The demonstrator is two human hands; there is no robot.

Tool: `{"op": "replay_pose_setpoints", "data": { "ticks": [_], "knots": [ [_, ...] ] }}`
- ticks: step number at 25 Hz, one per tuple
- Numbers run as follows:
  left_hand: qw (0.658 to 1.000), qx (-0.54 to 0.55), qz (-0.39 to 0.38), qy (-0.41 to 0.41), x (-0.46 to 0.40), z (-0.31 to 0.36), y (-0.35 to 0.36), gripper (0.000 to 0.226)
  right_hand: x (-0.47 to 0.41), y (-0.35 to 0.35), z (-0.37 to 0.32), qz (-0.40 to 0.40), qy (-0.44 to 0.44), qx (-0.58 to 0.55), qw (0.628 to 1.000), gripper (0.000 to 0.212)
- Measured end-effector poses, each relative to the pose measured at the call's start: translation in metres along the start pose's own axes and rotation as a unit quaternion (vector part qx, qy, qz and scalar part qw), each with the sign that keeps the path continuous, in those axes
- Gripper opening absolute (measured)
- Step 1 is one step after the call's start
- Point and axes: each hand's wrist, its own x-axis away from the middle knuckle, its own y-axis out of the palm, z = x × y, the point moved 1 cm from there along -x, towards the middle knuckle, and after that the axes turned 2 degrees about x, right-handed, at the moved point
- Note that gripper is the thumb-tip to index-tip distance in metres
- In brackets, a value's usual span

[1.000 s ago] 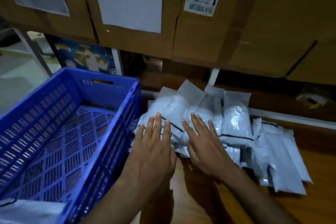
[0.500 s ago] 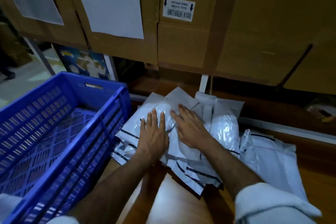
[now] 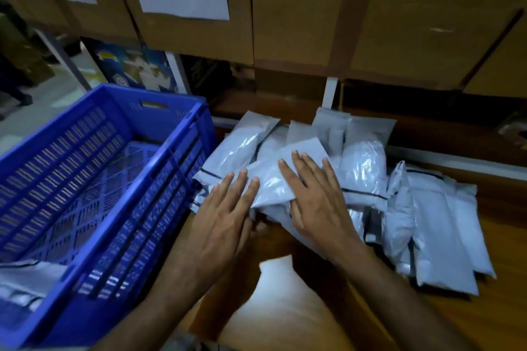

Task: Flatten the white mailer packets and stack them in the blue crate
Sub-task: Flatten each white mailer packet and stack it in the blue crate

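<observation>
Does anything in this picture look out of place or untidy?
Yes. The white mailer packets lie in a loose, overlapping heap on the wooden surface, pointing different ways, and several are puffed up. Nothing looks torn or spilled.

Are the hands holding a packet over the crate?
No, both the left hand and right hand lie flat on the packets heaped on the table, beside the blue crate.
</observation>
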Motion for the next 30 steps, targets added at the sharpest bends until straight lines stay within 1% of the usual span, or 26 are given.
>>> {"op": "replay_pose_setpoints", "data": {
  "ticks": [2,5,8,10,13,15,17,21,26,30],
  "knots": [
    [0.998,0.018,-0.006,0.058,0.045,0.0,0.012,0.065,0.063,-0.004,-0.024,-0.022,0.023,-0.011,0.999,0.07],
    [0.988,0.023,-0.08,0.131,0.097,-0.002,0.05,0.064,0.152,0.017,-0.054,-0.077,0.072,-0.02,0.994,0.071],
    [0.969,0.02,-0.176,0.169,0.13,-0.008,0.085,0.066,0.211,0.048,-0.072,-0.157,0.125,-0.034,0.979,0.074],
    [0.963,0.048,-0.198,0.179,0.139,-0.012,0.092,0.067,0.228,0.056,-0.078,-0.184,0.13,-0.034,0.974,0.073],
    [0.967,0.111,-0.179,0.14,0.128,-0.005,0.086,0.063,0.215,0.051,-0.085,-0.155,0.156,-0.069,0.973,0.07],
    [0.974,0.122,-0.167,0.088,0.112,0.004,0.091,0.062,0.192,0.06,-0.086,-0.132,0.169,-0.065,0.975,0.067],
    [0.976,0.111,-0.179,0.048,0.102,0.006,0.102,0.062,0.176,0.078,-0.086,-0.136,0.178,-0.042,0.974,0.066],
    [0.978,0.092,-0.18,0.043,0.103,0.003,0.121,0.061,0.176,0.098,-0.085,-0.147,0.182,0.009,0.972,0.066],
    [0.982,0.091,-0.159,0.042,0.1,0.005,0.122,0.06,0.171,0.099,-0.086,-0.151,0.174,0.021,0.973,0.066],
    [0.981,0.082,-0.168,0.045,0.103,0.004,0.123,0.061,0.173,0.1,-0.086,-0.151,0.181,0.018,0.972,0.065]
  ]
}}
